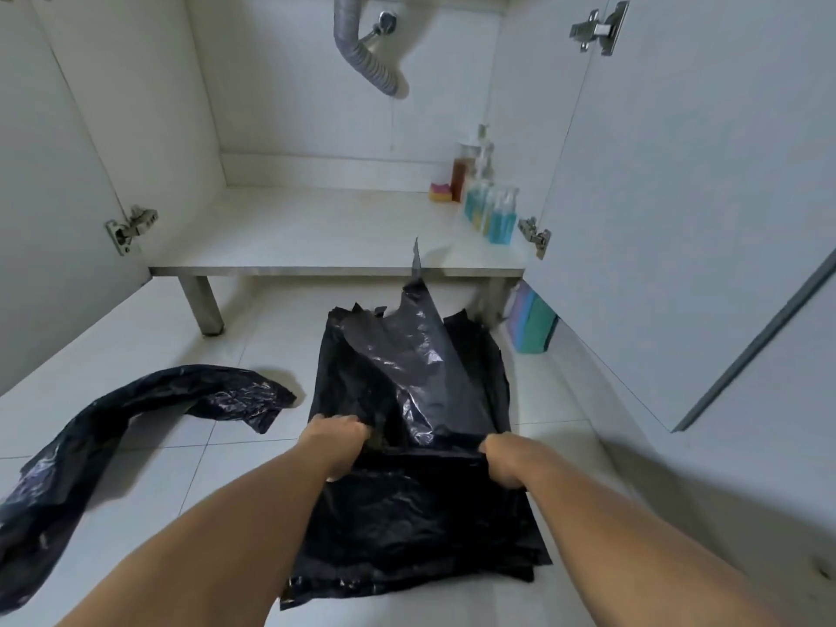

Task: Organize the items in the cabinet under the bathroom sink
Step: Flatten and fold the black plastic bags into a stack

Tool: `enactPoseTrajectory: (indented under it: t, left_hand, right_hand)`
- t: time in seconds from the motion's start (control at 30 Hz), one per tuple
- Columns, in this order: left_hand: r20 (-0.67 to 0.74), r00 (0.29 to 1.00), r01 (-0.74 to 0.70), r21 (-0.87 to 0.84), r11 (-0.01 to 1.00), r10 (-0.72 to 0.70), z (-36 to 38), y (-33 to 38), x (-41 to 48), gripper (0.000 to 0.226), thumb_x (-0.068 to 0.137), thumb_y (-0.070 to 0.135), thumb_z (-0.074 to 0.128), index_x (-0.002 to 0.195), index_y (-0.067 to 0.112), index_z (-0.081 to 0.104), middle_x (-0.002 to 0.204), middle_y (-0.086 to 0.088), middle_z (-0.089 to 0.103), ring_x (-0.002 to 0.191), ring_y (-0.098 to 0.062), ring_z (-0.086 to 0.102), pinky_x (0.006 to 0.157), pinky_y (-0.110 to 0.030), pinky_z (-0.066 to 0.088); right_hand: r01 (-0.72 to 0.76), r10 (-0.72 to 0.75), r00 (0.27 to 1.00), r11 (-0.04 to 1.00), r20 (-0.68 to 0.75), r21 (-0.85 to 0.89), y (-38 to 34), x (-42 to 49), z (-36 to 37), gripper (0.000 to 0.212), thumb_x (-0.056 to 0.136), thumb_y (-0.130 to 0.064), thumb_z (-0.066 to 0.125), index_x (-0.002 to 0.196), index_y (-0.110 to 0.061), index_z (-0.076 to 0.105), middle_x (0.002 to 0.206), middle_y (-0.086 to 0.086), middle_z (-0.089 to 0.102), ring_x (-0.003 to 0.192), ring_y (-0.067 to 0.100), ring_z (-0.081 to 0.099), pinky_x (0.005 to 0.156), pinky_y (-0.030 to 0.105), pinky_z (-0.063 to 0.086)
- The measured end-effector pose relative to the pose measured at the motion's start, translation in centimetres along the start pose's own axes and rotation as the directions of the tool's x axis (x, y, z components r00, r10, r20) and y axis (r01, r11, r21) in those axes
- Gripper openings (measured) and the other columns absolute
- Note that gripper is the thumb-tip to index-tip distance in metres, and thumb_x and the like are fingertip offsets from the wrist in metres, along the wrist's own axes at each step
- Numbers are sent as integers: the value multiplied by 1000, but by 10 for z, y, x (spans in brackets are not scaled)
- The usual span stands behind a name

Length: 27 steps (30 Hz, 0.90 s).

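A stack of black plastic bags (407, 513) lies flat on the white tiled floor in front of the open cabinet. My left hand (337, 441) grips its left side and my right hand (506, 459) grips its right side, both along a fold across the middle. The far half of the bags rises crumpled towards the cabinet. Another black bag (113, 427) lies loose and twisted on the floor to the left. On the cabinet shelf (294, 233), at the right, stand several pump bottles (491, 210) with blue and amber liquid, beside a pink and yellow sponge (441, 192).
Both cabinet doors stand open, the right door (701, 196) close to my right arm. A grey corrugated drain pipe (366, 52) hangs from above. A pastel-coloured pack (531, 321) leans on the floor under the shelf's right end. A metal leg (203, 305) supports the shelf at the left.
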<state>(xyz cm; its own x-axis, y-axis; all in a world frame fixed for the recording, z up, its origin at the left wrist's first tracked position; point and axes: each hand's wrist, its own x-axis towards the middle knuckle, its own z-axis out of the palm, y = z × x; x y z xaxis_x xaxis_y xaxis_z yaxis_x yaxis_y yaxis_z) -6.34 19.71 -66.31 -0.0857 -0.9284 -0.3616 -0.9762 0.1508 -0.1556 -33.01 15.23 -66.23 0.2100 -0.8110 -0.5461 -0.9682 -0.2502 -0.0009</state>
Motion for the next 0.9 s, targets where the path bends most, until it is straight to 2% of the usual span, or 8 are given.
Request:
enactPoseTrajectory:
  t: [0.27, 0.37, 0.43, 0.5, 0.57, 0.67, 0.8, 0.9]
  left_hand:
    - [281, 959, 67, -86, 994, -41, -8, 10, -23, 50, 83, 49, 65, 119, 15, 60, 122, -7, 61, 101, -25, 64, 86, -37, 52]
    - [543, 840, 231, -318, 920, -23, -18, 14, -23, 114, 59, 96, 52, 142, 18, 51, 147, -9, 50, 127, -30, 53, 104, -43, 42]
    - [610, 791, 323, -468, 822, 36, -21, 14, -16, 138, 43, 109, 31, 140, 15, 55, 137, -12, 60, 116, -36, 58, 109, -50, 40]
    - [519, 855, 323, -520, 790, -8, -15, 10, -6, 113, 61, 104, 26, 105, 10, 72, 105, -10, 72, 89, -30, 66, 103, -48, 47]
    - [294, 952, 218, -455, 863, -86, -1, 2, 5, 70, 81, 82, 46, 80, 14, 65, 97, -7, 70, 86, -26, 65, 96, -44, 52]
    - [208, 977, 97, -278, 956, -38, 21, -1, 8, 58, 73, 60, 76, 103, 13, 64, 117, -7, 66, 102, -26, 63, 95, -42, 53]
    - [322, 946, 64, -256, 965, 22, 39, 1, 5, 101, 66, 40, 90, 150, 22, 36, 145, -8, 41, 130, -32, 49, 106, -45, 45]
    - [349, 937, 59, -239, 969, 30, 43, -2, 6, 123, 61, 45, 92, 158, 24, 20, 156, -6, 27, 142, -32, 35, 112, -46, 39]
  right_hand:
    - [24, -10, 995, 990, 101, -140, -17, -9, 2, 38, 88, -24, 66, 123, -12, 57, 125, 11, 61, 106, 30, 64, 87, 36, 50]
    - [-95, 104, 934, 995, 343, -44, -29, -8, -9, 107, 45, -75, 85, 132, -20, 56, 128, 3, 63, 107, 26, 63, 94, 36, 51]
    - [-128, 94, 934, 989, 344, 76, -36, -4, -14, 140, 24, -98, 67, 143, -24, 49, 141, 3, 55, 124, 28, 56, 106, 44, 43]
    - [-71, 48, 986, 988, 162, 138, -42, 0, -15, 132, 47, -107, 40, 145, -19, 47, 149, 8, 49, 136, 31, 46, 112, 50, 35]
    - [31, -19, 996, 991, -89, 132, -47, 3, -11, 93, 80, -89, 31, 126, -14, 60, 136, 12, 57, 127, 32, 52, 106, 49, 39]
    - [215, -199, 952, 976, -232, 44, -52, 14, 7, 45, 98, -51, 48, 129, -20, 57, 132, 9, 49, 127, 31, 47, 99, 47, 43]
    - [245, -246, 969, 969, 26, 7, -51, 26, 37, 88, 92, -38, 61, 159, -29, 5, 155, 11, 34, 141, 33, 35, 112, 49, 36]
    - [162, -161, 987, 984, 22, -70, -42, 36, 50, 98, 90, -49, 63, 160, -25, -1, 164, 8, 18, 145, 37, 28, 115, 49, 32]
